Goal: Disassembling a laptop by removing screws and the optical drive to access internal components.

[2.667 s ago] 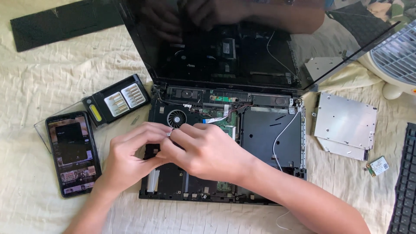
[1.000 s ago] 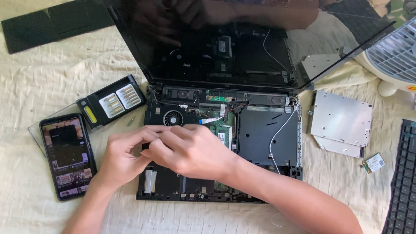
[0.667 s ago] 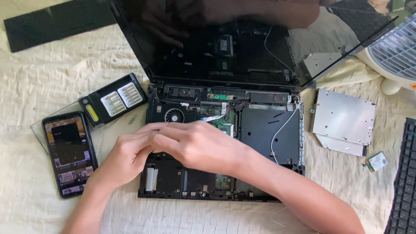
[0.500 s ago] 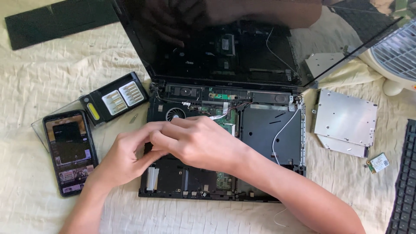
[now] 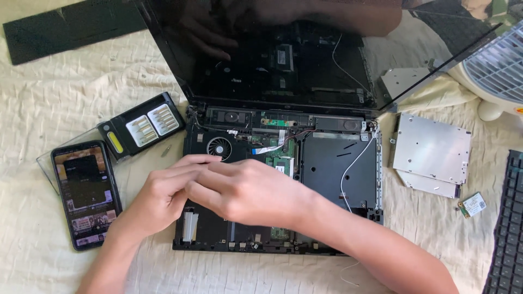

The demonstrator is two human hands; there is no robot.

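Observation:
An opened black laptop base (image 5: 338, 179) lies on a cream cloth, with its cooling fan (image 5: 219, 147), a green circuit board (image 5: 281, 161) and a loose white wire (image 5: 354, 163) exposed. Its dark screen (image 5: 272, 54) tilts back and mirrors the hands. My left hand (image 5: 160, 198) and my right hand (image 5: 256, 190) meet over the base's left half, just below the cooling fan. Their fingers overlap and touch. Whatever lies between them is hidden.
Left of the laptop are a black case of screwdriver bits (image 5: 141, 128), one loose bit (image 5: 166, 151) and a lit phone (image 5: 86, 193). On the right are a silver optical drive (image 5: 430, 155), a small card (image 5: 472, 205), a keyboard (image 5: 506, 228) and a white fan (image 5: 496, 65). A black panel (image 5: 71, 24) sits far left.
Both hands stayed joined over the base's left half, their fingers shifting slightly. My left fingers now reach up toward the cooling fan. The view drifted a little.

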